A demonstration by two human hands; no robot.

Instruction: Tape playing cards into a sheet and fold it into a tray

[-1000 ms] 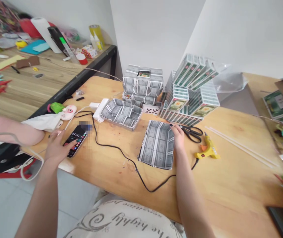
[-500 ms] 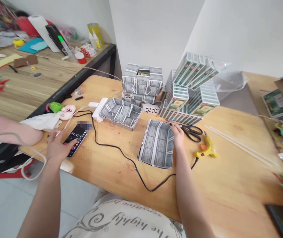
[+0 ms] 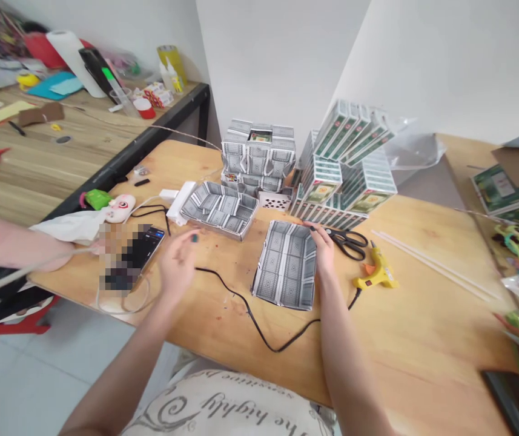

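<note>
An open tray (image 3: 281, 266) covered in grey-patterned playing cards lies in front of me. My right hand (image 3: 324, 249) holds its right wall near the far corner, fingers bent over the rim. My left hand (image 3: 178, 265) hovers between the phone and the tray, its fingers loosely apart and nothing seen in them. Left of that hand lies a phone (image 3: 143, 251), partly blurred out. Behind, a second card-covered tray (image 3: 241, 227) rests against a white power strip (image 3: 181, 203). Black scissors (image 3: 352, 244) and a yellow glue gun (image 3: 377, 269) lie right of my right hand.
A card-covered box (image 3: 259, 151) and stacked green-and-white card packs (image 3: 350, 169) stand at the back. The black cord (image 3: 241, 297) loops across the table front. White glue sticks (image 3: 432, 266) lie right. A pink-sleeved arm (image 3: 14, 239) reaches in from the left.
My left hand has left the phone and moved right, toward the tray. The pink-sleeved arm's hand area is now at the phone. My right hand stays on the tray.
</note>
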